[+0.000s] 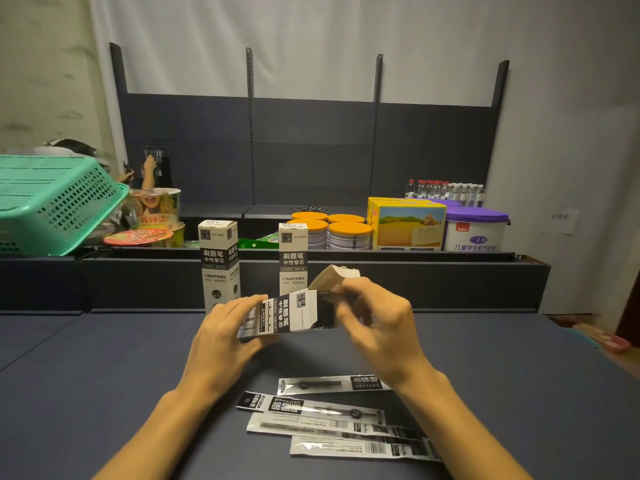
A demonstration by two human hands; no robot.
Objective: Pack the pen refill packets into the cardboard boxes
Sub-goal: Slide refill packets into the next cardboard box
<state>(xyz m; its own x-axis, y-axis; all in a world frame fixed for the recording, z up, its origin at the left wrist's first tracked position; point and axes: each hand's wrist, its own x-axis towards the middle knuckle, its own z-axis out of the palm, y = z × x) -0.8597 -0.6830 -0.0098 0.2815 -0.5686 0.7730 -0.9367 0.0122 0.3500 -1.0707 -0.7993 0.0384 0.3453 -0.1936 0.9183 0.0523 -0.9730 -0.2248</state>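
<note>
Two hands are busy mid-frame with a black-and-white printed cardboard box lying sideways in the air above the dark blue table. Left hand has its fingers wrapped round the box's left end; right hand is curled at the open right end, where the pale flap sticks up. Looks like dark stuff sits inside the mouth, can't tell exactly what.

Four flat black-and-white pen refill packets lie loose on the table lower centre, overlapping a bit, between the forearms. Two more tall matching boxes stand upright behind the hands, closed.

Further back on the shelf ledge: a green plastic basket at left, orange-lidded tins, and a yellow carton at right.
</note>
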